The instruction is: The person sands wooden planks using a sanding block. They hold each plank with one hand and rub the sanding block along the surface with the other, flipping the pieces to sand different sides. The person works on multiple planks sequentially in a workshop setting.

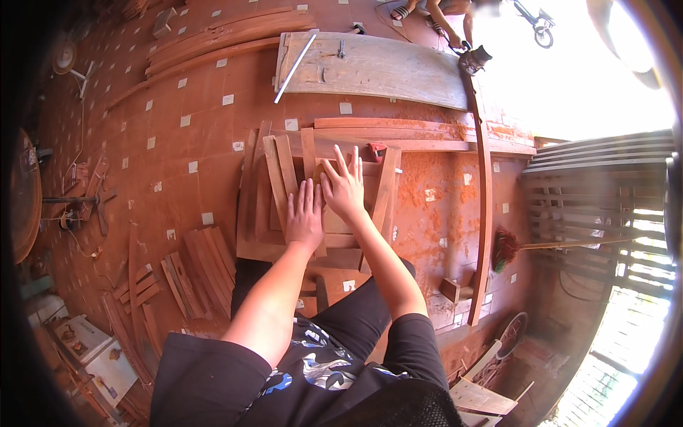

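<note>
On low worktop (257,249), tan board (336,222) lay between wood strips (386,186); left hand (305,217) and right hand (344,191) rested flat there, grip released. Step seemed smoothing; next move likely needed even pressure.

Narrow gap between right fingers (341,164) and slanted plank (384,188)

The low workbench (267,249) is bare reddish wood, matt and fairly smooth, as are the slats (275,171) on top of it. Beyond the workbench, a grey board (398,75) of wood looks dull and stained, carrying a pale smooth bar (295,69), metal or plastic. Right of the workbench, rough, powdery sawdust (442,171) partly covers matt tiles (421,260); on the workbench's near side, a black shirt (213,370) is matt cloth
</note>
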`<state>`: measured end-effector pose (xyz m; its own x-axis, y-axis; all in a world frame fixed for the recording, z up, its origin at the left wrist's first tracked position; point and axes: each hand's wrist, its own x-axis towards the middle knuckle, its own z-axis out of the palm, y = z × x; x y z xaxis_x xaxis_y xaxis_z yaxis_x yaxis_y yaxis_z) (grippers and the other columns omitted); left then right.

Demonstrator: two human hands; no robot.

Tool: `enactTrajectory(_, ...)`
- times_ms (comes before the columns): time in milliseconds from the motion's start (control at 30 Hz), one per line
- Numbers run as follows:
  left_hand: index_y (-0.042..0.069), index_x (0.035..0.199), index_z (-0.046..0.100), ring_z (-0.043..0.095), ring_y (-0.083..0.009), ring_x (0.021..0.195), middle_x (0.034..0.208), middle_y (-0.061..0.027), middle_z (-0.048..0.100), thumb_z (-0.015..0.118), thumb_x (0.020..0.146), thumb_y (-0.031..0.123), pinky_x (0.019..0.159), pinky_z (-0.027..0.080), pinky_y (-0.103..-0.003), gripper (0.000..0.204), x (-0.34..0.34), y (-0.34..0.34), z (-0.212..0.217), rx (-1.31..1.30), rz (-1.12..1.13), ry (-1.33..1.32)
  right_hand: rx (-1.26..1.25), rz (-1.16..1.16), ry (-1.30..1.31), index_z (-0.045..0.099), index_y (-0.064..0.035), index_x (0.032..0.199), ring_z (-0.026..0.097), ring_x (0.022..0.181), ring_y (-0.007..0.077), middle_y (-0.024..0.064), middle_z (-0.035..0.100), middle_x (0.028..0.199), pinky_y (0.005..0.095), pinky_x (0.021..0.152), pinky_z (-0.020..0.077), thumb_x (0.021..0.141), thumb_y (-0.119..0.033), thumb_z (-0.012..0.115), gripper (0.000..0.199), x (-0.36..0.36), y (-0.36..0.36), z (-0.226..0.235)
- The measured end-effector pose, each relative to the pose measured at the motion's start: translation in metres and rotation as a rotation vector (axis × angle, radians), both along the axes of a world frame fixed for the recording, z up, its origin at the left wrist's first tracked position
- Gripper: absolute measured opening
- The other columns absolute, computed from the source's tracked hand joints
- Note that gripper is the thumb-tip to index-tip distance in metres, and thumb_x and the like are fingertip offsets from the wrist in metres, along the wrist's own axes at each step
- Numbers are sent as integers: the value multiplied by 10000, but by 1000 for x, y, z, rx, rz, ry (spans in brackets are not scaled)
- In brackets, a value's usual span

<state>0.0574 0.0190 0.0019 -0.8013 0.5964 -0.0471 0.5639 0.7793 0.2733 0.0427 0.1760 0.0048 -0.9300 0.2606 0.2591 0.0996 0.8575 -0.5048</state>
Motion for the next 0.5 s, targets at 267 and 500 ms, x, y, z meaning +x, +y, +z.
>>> enactTrajectory(267, 82, 1639, 217, 145, -258, 1595, 1725, -99, 157, 499, 1029, 246, 1281, 163, -517, 692, -2, 0, 6, -81, -54, 17, -100, -380, 101, 694, -184, 1280, 234, 1528, 482, 162, 390, 1615, 593, 1241, 194, 985, -283, 617, 320, -23, 0, -5)
enactTrajectory(500, 91, 1643, 209, 134, -261, 1598, 1731, -100, 136, 500, 1033, 258, 1277, 162, -522, 696, 0, 1, 8, -45, -33, -10, -25, -308, 99, 700, -194, 1232, 218, 1524, 514, 199, 337, 1643, 632, 1216, 224, 974, -293, 637, 283, -22, 17, 6)
